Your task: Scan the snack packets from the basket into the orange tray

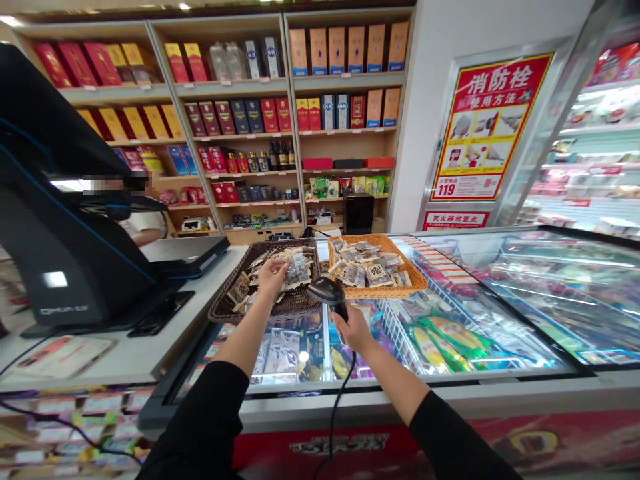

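Note:
My left hand (273, 275) is over the dark brown wicker basket (220, 308), its fingers closed on a small snack packet (299, 267) with a clear window. More small beige packets (241, 288) lie loosely in that basket. In my right hand (354, 327) is a black handheld barcode scanner (327, 292), gripped by its handle, its head pointing up and left toward the baskets. A black cable (342, 393) hangs down from it. Just beyond the scanner, an orange wicker basket (400, 291) holds several similar packets (379, 272).
Both baskets stand on the glass top of a chest freezer (480, 380) with packaged frozen goods inside. At left, a counter (113, 365) carries a black checkout terminal (65, 280), a phone (161, 313) and a flat scale plate (193, 250). Behind it, a person (149, 223) is partly hidden. Shelves (345, 81) hold boxes.

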`<act>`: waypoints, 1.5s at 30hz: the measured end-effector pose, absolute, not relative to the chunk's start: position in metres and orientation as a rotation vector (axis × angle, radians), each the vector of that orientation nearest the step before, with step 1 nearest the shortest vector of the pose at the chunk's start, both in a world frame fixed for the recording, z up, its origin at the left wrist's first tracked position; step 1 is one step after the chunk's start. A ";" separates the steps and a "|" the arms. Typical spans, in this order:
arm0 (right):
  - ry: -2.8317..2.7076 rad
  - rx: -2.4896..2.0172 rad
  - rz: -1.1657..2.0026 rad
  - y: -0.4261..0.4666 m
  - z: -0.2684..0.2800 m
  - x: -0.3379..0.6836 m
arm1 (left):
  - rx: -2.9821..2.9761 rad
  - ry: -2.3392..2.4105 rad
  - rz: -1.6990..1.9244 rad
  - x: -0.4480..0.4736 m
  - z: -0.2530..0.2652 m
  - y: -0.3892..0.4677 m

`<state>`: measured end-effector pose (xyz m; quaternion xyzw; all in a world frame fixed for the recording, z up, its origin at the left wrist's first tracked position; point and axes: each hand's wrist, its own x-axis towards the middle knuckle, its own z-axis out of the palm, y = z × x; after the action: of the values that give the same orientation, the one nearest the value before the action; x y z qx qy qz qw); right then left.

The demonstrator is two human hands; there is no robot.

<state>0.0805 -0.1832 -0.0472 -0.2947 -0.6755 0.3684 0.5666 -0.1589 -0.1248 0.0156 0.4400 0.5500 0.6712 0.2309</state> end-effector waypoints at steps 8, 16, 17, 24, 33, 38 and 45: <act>-1.648 -0.670 0.958 -0.185 -0.051 0.080 | 1.256 1.582 1.784 -0.158 0.013 -0.122; -1.322 -0.637 1.019 -0.175 -0.058 0.083 | 1.325 1.710 1.743 -0.156 0.019 -0.119; -1.230 -0.636 1.008 -0.172 -0.057 0.084 | 1.322 1.730 1.742 -0.150 0.022 -0.116; -0.728 -0.688 0.897 -0.153 -0.046 0.098 | 1.525 1.806 1.460 -0.046 0.021 -0.079; -0.545 -0.715 0.877 -0.139 -0.054 0.102 | 1.516 1.954 1.356 0.043 0.004 -0.041; -0.619 -0.723 0.878 -0.140 -0.055 0.102 | 1.909 1.948 1.320 0.019 0.027 -0.054; -0.854 -0.689 0.953 -0.153 -0.054 0.092 | 1.964 2.457 0.494 -0.133 0.027 -0.103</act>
<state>0.0917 -0.1532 -0.0537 -0.3151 -0.3906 0.4355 0.7473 -0.1328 -0.1026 0.0274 0.6168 0.7714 0.1551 -0.0212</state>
